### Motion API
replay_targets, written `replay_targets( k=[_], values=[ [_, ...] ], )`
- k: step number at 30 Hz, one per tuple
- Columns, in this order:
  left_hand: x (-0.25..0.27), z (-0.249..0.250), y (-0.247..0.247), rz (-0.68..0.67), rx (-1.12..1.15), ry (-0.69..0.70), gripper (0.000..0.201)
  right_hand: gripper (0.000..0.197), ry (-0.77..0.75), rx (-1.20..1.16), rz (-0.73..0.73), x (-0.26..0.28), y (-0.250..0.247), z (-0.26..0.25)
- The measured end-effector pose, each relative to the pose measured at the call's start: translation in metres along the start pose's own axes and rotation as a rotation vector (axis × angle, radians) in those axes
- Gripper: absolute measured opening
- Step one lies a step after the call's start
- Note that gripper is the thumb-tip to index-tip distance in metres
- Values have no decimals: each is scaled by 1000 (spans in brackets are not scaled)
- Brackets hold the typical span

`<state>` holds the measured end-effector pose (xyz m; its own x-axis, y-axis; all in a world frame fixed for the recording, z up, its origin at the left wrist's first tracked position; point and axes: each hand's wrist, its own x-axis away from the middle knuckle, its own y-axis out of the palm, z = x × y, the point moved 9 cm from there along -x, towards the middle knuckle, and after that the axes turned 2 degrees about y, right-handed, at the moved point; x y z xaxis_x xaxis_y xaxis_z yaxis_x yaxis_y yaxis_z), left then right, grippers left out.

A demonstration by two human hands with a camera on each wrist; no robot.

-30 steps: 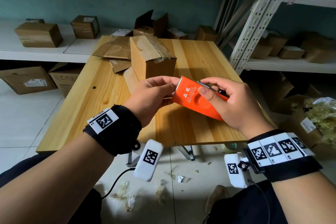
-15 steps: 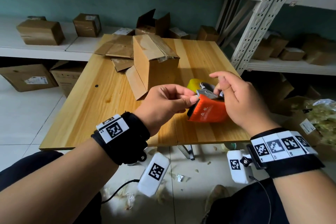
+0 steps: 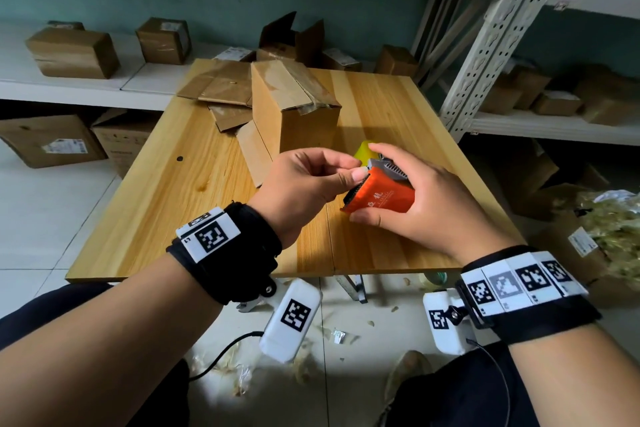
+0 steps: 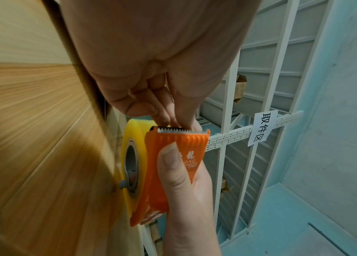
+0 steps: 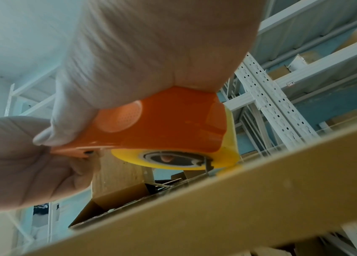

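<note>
Tape dispenser point(image 3: 384, 196): light, rigid plastic; blade point(image 3: 389, 168) probably sharp, so hold by sides. Right hand point(image 3: 440, 208) wraps it; left hand point(image 3: 301, 184) fingers pinch at blade.

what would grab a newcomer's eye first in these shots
The bright orange tape dispenser with its yellow roll stands out at once, at the near right part of the wooden table. The right hand grips its body while the left hand pinches at its toothed blade. Just behind them a taped cardboard box stands upright on the table.
</note>
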<state>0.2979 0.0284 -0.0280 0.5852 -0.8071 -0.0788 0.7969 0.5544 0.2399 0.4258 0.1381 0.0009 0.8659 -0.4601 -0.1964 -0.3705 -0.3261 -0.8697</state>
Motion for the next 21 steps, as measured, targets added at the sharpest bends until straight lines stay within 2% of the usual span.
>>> replay_targets(
  k=[4, 9, 15, 21],
  values=[
    [2, 0, 1, -10, -32, -16, 6, 102, 6, -20, 15, -1, -1, 0],
    [3, 1, 0, -9, -53, -34, 28, 100, 9, -28, 4, 0, 1, -1],
    [2, 2, -4, 38, -62, -37, 35, 97, 15, -46, 31, -3, 0, -2],
    [-2, 1, -11, 96, -85, -50, 31, 100, 25, -29, 68, -6, 0, 0]
  ],
)
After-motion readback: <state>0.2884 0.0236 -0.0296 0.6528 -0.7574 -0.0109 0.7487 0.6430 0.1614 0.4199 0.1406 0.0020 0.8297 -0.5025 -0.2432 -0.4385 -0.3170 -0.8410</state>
